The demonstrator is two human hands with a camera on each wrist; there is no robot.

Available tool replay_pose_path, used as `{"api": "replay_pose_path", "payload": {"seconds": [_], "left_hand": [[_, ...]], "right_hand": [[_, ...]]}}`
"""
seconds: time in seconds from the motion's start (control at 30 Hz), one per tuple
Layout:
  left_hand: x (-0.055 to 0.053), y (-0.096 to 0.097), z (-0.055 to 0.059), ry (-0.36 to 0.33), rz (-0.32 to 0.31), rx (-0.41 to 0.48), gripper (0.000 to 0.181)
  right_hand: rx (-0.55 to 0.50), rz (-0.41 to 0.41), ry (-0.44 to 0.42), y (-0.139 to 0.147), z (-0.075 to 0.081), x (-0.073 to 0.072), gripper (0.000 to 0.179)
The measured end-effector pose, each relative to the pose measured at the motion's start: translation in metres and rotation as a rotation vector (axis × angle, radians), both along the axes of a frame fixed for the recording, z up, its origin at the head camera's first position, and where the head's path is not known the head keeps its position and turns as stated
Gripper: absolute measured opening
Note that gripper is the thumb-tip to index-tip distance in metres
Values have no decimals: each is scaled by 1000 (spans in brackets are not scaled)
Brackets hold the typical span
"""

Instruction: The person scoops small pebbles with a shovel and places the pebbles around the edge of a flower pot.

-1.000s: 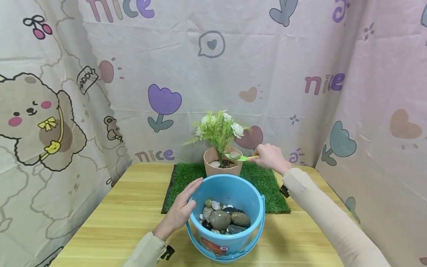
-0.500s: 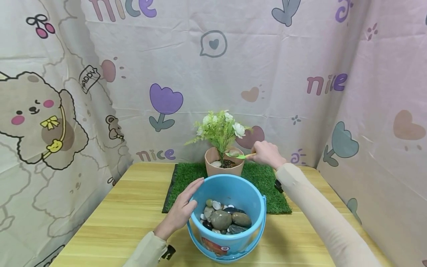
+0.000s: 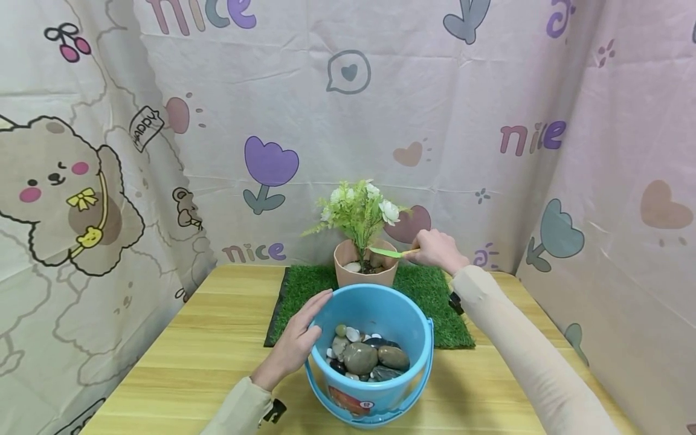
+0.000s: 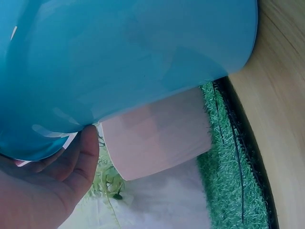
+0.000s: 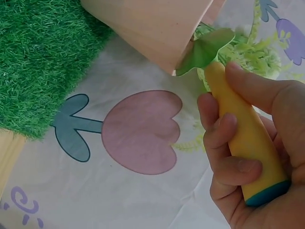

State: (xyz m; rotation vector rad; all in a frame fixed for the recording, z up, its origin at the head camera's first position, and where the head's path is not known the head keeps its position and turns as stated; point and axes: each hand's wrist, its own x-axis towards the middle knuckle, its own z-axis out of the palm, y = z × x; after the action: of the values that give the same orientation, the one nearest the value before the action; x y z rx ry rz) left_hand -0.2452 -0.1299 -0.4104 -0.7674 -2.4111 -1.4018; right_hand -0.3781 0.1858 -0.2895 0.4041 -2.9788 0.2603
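My right hand grips the yellow handle of a small garden trowel. Its green blade is turned on edge over the peach flower pot and bears nothing. In the pot, a white stone lies left of the stem of a white-flowered plant; another stone shows partly below the blade. At the left side of a blue bucket, my left hand holds the rim, thumb at the edge and fingers along the outer wall.
Grey, brown and white stones lie inside the bucket. Its handle hangs down in front. The pot stands on a green turf mat on the wooden table. Printed cloth encloses the back and sides.
The trowel shifts slightly left and lower, then its blade tips on edge. The stone it carried slides off into the pot. My left hand and the bucket stay put.
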Motion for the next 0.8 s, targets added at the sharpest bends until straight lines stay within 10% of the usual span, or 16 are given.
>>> {"api": "replay_pose_path", "payload": {"seconds": [0.8], "left_hand": [[0, 0, 0, 1, -1, 5, 65]], "right_hand": [[-28, 54, 65, 12, -15, 14, 29]]}}
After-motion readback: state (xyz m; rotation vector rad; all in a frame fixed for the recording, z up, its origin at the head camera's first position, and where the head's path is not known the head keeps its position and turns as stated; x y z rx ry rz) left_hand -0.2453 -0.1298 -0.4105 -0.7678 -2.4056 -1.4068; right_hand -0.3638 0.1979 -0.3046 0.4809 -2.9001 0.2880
